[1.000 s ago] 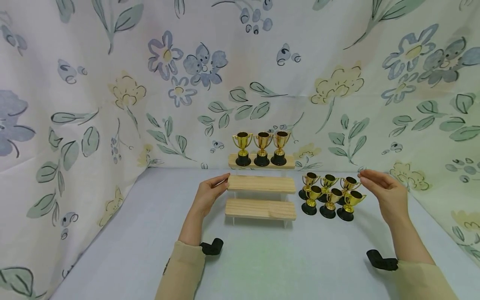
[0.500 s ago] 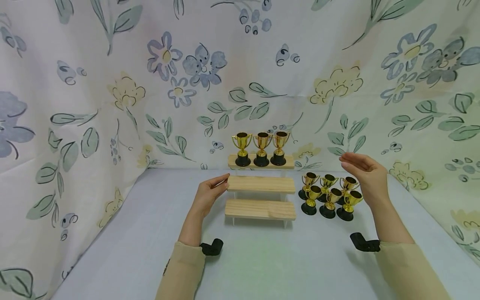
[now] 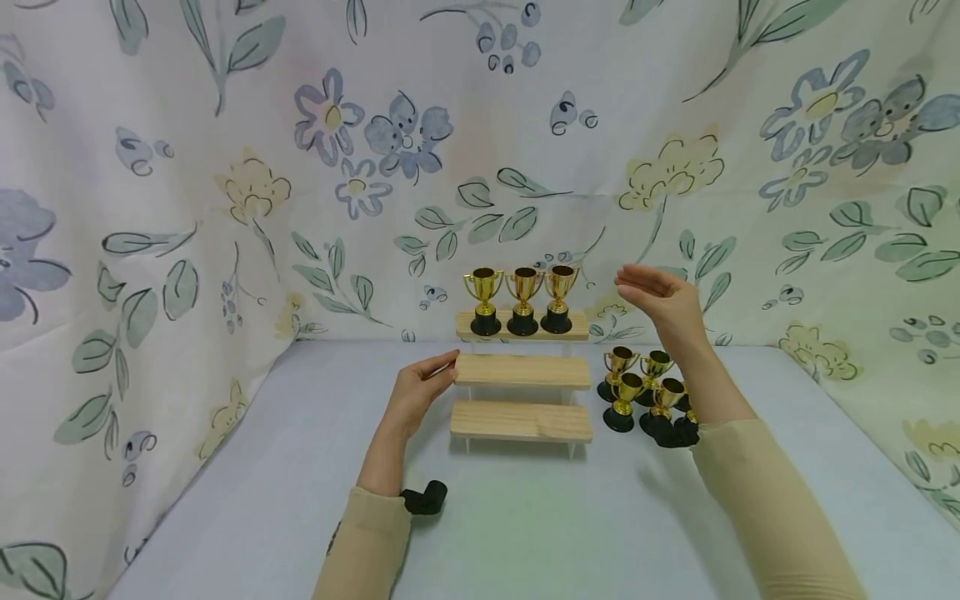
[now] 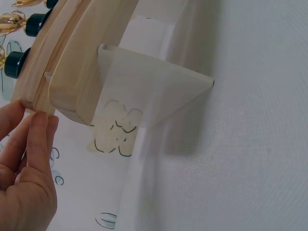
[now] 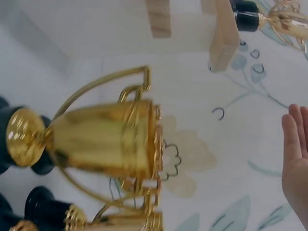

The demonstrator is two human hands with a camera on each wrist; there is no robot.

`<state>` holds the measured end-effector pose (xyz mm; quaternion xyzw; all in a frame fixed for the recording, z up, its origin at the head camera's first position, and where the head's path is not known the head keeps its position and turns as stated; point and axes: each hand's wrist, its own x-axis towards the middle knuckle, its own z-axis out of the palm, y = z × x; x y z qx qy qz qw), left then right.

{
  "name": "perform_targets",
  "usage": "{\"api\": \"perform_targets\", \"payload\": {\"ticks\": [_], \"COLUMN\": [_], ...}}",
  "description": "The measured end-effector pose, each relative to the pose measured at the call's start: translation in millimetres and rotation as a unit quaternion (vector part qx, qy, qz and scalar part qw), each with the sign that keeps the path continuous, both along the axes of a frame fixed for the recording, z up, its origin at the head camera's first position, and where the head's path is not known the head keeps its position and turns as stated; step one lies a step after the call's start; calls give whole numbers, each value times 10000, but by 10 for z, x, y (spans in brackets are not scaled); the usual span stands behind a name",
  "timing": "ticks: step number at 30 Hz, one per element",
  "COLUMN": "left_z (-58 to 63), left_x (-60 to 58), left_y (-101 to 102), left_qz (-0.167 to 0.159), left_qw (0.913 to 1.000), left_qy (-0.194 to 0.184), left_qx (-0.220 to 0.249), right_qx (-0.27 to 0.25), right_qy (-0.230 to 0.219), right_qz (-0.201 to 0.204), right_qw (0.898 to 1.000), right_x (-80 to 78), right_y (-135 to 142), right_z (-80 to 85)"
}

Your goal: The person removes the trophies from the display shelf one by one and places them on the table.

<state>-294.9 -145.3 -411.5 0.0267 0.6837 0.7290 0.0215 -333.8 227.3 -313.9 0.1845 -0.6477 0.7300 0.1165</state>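
Note:
A three-tier display riser with wooden boards [image 3: 521,421] stands mid-table. My left hand [image 3: 420,392] holds the left end of its middle board [image 3: 522,371]; in the left wrist view, thumb and fingertips [image 4: 38,120] pinch that wooden end. Three small gold trophies [image 3: 524,287] on black bases stand in a row on the top board [image 3: 465,325]. With nothing in it, my right hand [image 3: 663,296] is raised to the right of the top row, fingers extended. In the right wrist view, a gold trophy [image 5: 101,137] looms close to the camera.
Several more gold trophies [image 3: 627,387] stand grouped right of the riser, partly hidden by my right forearm. A floral curtain [image 3: 360,125] hangs behind the white table [image 3: 300,500]. Clear plastic supports [image 4: 149,86] hold the boards.
My right hand has moved up and to the left, from beside the grouped trophies to near the top row. The left hand stays at the middle board.

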Motion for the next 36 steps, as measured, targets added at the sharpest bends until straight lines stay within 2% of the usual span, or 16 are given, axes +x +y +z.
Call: {"api": "perform_targets", "payload": {"ticks": [7,14,24,36], "left_z": [-22,-27,-3,0], "left_x": [-4,-12,14,2], "left_y": [5,-1,7,9], "left_qz": [26,91,-40,-1], "left_qw": [10000,10000,9999,9999], "left_qy": [6,-15,68,75], "left_qx": [3,-2,75,82], "right_qx": [251,645,778,1077], "right_qy": [-170,-315,-495,-555], "right_qz": [467,722,640,426], "right_qw": [9985,9948,9937,9917], "right_x": [-170,-276,-300,-322], "right_y": [-249,-462,-600,-641], "right_z": [72,84,83,58]}}
